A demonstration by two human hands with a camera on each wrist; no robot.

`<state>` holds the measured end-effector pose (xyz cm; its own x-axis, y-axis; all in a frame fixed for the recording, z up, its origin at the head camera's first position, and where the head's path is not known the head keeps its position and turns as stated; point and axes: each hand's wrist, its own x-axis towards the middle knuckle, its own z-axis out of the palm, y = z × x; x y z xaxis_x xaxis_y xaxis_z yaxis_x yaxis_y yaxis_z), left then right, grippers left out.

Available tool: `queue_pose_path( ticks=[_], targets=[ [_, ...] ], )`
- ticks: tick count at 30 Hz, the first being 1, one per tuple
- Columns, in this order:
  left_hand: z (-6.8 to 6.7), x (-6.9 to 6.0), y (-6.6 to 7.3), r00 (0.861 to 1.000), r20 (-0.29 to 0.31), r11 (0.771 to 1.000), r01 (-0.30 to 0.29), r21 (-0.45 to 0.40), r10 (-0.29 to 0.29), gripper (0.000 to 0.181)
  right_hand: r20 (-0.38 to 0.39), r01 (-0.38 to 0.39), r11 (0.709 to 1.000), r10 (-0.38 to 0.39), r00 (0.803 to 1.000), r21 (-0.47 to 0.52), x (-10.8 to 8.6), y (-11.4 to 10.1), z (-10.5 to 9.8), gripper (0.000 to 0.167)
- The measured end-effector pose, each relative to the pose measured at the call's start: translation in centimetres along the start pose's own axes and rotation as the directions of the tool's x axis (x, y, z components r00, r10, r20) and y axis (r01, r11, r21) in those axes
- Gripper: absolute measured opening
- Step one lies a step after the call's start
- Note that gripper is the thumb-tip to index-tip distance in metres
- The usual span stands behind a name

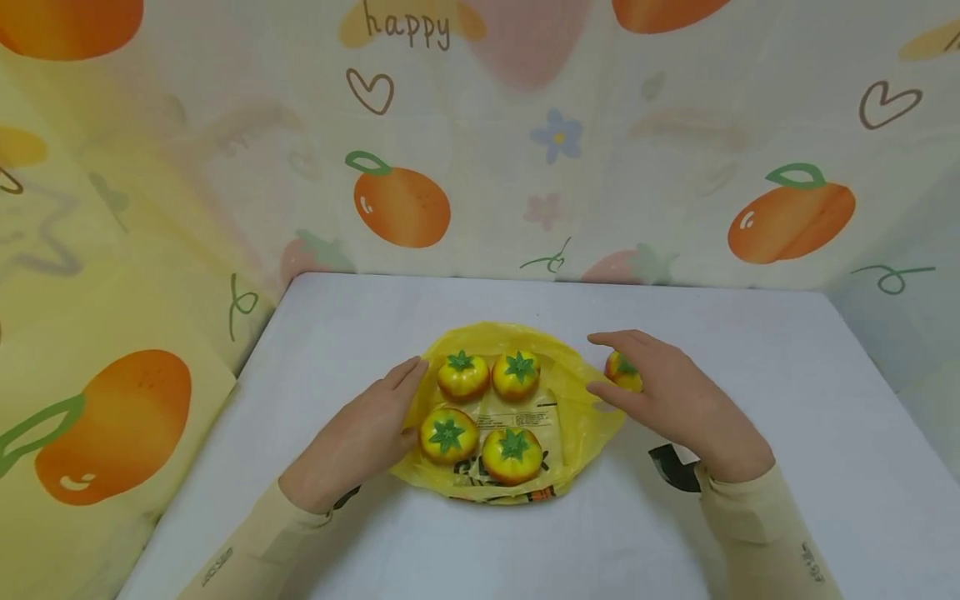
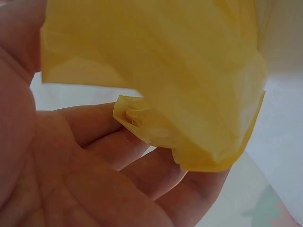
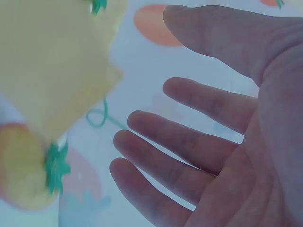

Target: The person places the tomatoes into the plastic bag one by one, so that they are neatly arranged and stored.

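A yellow plastic bag (image 1: 581,421) with dark print lies spread on the table. Several yellow-and-red round fruits (image 1: 512,456) with green star-shaped tops sit on it, inside its rim. My left hand (image 1: 366,433) is at the bag's left edge; in the left wrist view its extended fingers (image 2: 151,172) touch the crumpled yellow film from behind. Beyond the bag's right rim, my right hand (image 1: 667,392) hovers with fingers spread, holding nothing in the right wrist view. Partly hidden behind that hand is one more such fruit (image 1: 624,377), outside the bag.
The table (image 1: 465,554) has a white cover. Behind it and to the left hangs a cloth backdrop (image 1: 480,125) printed with oranges, hearts and flowers. A black strap piece (image 1: 675,468) shows below my right wrist.
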<state>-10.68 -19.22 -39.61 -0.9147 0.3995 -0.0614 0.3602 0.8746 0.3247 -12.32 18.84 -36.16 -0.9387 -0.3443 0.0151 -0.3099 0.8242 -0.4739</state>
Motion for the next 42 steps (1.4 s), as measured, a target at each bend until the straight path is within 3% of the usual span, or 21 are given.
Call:
queue_pose_path(
  ticks=[9, 20, 42],
  targets=[
    [0.0, 0.1, -0.1, 1.0, -0.001, 1.0, 0.007, 0.004, -0.007, 0.086, -0.008, -0.092, 0.995, 0.092, 0.996, -0.027, 0.4, 2.6, -0.5, 0.064],
    [0.1, 0.0, -0.3, 1.0, -0.021, 1.0, -0.017, 0.011, 0.018, 0.085, 0.043, -0.211, 0.977, 0.212, 0.976, -0.023, 1.4, 5.3, 1.1, 0.074],
    [0.0, 0.0, -0.3, 0.999, -0.022, 1.0, -0.024, 0.012, 0.024, 0.083, 0.059, -0.216, 0.976, 0.216, 0.975, -0.014, 2.3, 6.4, 2.7, 0.075]
  ],
)
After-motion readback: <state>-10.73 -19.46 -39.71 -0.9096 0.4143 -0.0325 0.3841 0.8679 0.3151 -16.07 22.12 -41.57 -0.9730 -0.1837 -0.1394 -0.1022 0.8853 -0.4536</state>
